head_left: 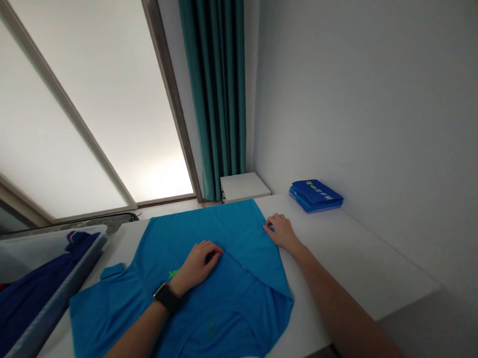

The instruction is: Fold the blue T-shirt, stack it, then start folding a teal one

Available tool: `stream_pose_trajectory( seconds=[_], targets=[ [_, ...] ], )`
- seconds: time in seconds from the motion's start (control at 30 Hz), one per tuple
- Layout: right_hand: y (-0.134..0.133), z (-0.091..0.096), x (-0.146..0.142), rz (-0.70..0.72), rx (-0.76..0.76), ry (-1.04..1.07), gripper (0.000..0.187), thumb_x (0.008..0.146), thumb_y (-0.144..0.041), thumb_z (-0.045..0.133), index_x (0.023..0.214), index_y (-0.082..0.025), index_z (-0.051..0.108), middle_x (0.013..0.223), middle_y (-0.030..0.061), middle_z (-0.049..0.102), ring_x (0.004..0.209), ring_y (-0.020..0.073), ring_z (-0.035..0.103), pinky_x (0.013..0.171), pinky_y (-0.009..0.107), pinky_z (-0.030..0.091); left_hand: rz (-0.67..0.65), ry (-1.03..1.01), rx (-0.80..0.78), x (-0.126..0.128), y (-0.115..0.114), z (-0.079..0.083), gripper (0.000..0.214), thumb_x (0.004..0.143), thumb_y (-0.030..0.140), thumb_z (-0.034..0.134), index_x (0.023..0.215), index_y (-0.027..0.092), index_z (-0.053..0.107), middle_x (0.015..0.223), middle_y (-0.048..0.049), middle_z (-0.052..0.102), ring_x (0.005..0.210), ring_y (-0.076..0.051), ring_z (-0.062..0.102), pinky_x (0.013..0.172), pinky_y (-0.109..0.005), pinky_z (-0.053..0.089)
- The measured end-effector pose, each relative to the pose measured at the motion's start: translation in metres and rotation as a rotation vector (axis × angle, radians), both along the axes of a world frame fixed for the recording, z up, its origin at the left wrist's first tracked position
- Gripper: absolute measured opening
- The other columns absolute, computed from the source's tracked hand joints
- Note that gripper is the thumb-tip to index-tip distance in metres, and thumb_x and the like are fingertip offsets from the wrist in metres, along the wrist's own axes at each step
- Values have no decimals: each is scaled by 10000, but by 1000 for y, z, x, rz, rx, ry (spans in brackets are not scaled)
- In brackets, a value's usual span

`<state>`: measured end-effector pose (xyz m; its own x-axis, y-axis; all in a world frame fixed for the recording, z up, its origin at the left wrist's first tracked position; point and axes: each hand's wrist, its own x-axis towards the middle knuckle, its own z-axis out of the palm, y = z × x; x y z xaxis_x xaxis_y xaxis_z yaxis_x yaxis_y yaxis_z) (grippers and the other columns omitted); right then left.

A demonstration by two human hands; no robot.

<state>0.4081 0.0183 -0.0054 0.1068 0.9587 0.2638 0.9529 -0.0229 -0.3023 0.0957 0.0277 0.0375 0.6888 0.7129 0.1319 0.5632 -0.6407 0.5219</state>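
Note:
A bright blue T-shirt (229,291) lies spread on the white table, its neckline toward me and its right side folded inward over the body. My left hand (197,264), with a dark watch (165,297) on the wrist, rests on the middle of the shirt. Its thumb and fingers come together at the inner edge of the folded part. At the shirt's right outer edge, my right hand (282,231) has its fingers closed on the fabric. A small patch of green print (173,274) shows beside my left wrist.
Folded blue clothes (315,193) form a small stack at the table's back right, by the wall. On the left stands a whitish plastic bin (100,242) holding dark blue clothing (40,283). Behind the white table (347,259) are a low white cabinet (245,186) and a teal curtain (218,94).

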Motion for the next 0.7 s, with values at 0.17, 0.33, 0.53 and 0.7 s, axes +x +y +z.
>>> stream_pose_trajectory(
  seconds=[0.17,0.33,0.53,0.7],
  targets=[
    [2,-3,1,17,47,24,138,918,-291,529,902,-213,641,952,65,625,963,230,521,816,340,362,6,-4,18,1,-1,0,286,948,344,398,1003,219,649,995,-61,675,926,-234,593,878,-402,430],
    [5,-7,1,140,153,107,196,923,-217,485,1048,-217,637,1083,72,638,1053,222,518,909,348,375,4,9,19,1,-1,1,317,953,367,387,1005,215,661,977,-68,674,898,-233,592,858,-405,440],
    [7,-10,-2,209,73,146,263,907,-189,491,1133,-207,624,1143,70,635,1086,211,525,958,355,371,17,14,6,2,-1,0,331,952,389,390,1015,226,671,997,-67,677,918,-233,586,905,-424,435],
    [6,-5,-4,153,30,168,232,912,-180,487,1063,-203,662,1108,69,631,1081,197,533,951,333,370,27,7,-91,3,3,8,345,942,405,406,1052,212,671,999,-61,687,888,-224,612,835,-368,472]
  ],
)
